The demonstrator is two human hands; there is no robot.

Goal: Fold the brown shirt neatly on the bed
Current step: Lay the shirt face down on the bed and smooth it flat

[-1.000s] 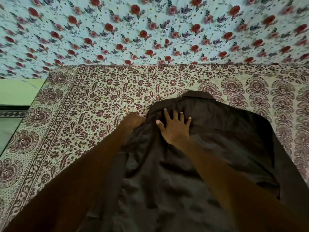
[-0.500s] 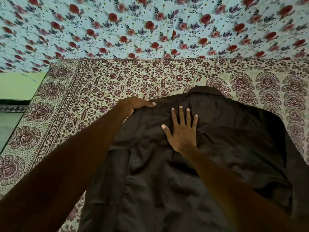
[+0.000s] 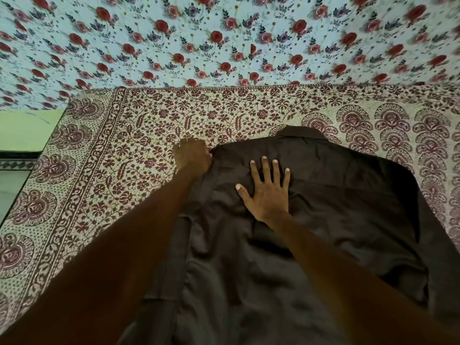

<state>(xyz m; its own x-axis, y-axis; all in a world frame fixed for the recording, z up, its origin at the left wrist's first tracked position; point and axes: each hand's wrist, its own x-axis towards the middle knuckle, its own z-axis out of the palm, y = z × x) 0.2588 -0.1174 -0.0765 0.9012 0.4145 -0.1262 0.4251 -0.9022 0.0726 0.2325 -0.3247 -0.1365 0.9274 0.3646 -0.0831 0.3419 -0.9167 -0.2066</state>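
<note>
The brown shirt [image 3: 336, 200] is spread on the patterned bedspread [image 3: 139, 135], with its collar at the far end. Its shoulder edge is gripped by the curled left hand [image 3: 193, 158]. The right hand [image 3: 267, 192] is pressed flat on it, fingers splayed.

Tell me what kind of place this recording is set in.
Most likely a bedroom at home: a brown shirt lies on a printed bedsheet, with rose-patterned fabric behind it.
</note>
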